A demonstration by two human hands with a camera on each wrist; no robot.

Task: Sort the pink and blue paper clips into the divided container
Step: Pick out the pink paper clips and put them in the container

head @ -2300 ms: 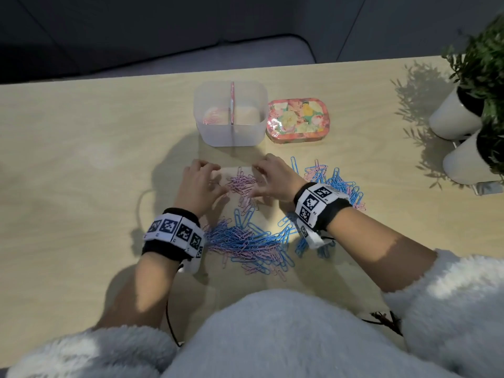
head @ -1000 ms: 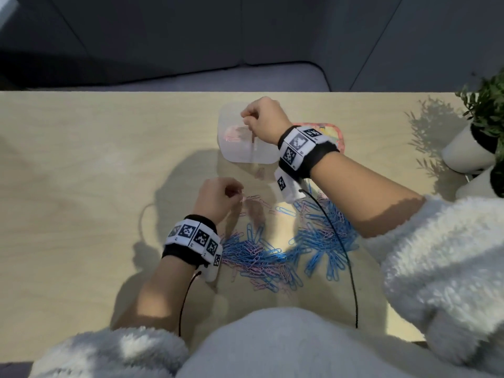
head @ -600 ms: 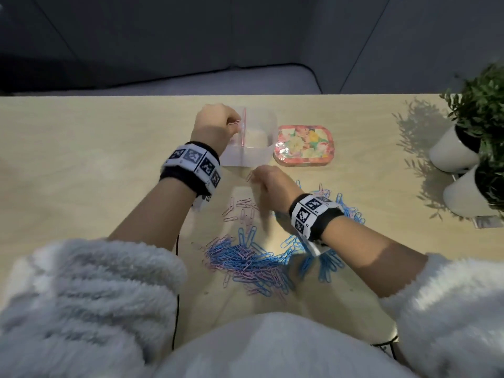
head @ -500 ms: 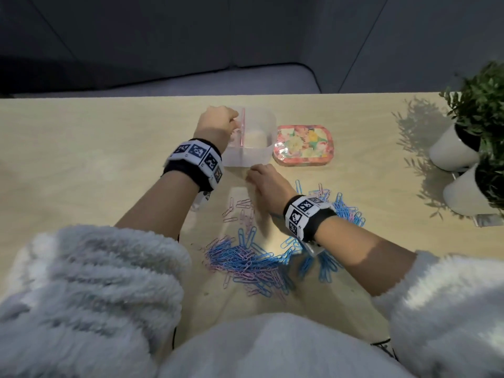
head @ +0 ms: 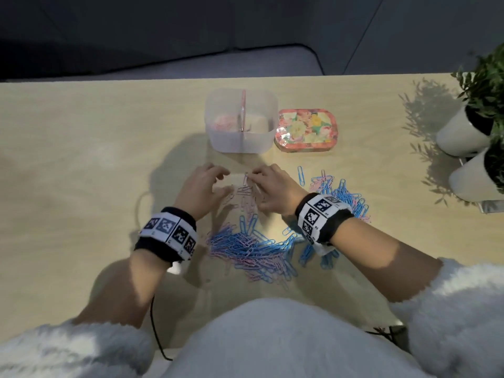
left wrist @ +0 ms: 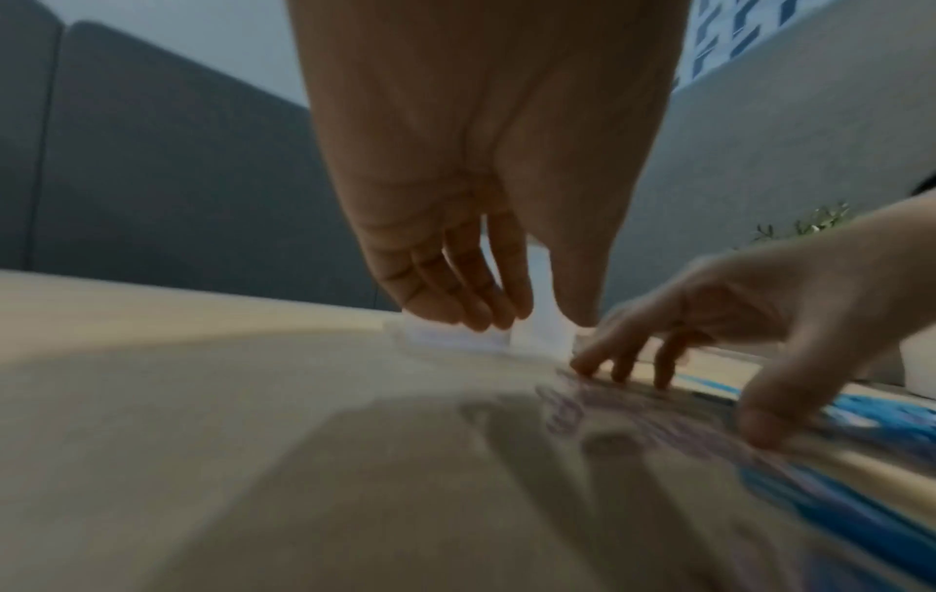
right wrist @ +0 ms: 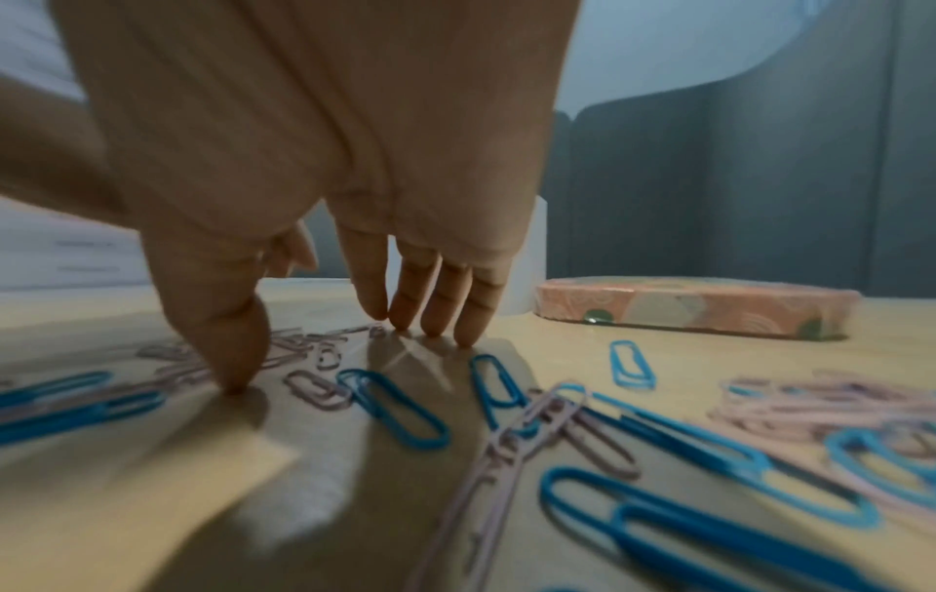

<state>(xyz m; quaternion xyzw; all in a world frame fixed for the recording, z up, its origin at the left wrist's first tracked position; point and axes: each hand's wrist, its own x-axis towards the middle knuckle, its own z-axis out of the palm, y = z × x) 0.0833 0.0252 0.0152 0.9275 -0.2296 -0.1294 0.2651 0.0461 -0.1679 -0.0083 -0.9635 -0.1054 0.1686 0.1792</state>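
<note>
The clear divided container (head: 218,137) stands at the back; its left compartment holds pink clips (head: 225,122) beside a pink divider (head: 242,110). A small scatter of pink paper clips (head: 245,196) lies between my hands. My left hand (head: 225,181) hovers just left of them, fingers relaxed and empty (left wrist: 537,320). My right hand (head: 256,189) has its straight fingers and thumb spread, tips pressing the table among the pink clips (right wrist: 329,356). A mixed pink and blue pile (head: 253,249) lies nearer me. A mostly blue pile (head: 341,195) sits to the right.
A floral tin (head: 305,130) sits right of the container, also low in the right wrist view (right wrist: 699,312). Two white plant pots (head: 461,135) stand at the table's right edge. A black cable (head: 155,323) hangs from my left wrist.
My left hand has come back from over the container's left compartment to the table beside the pink clips. My right hand stays by the same clips, fingers now spread on them.
</note>
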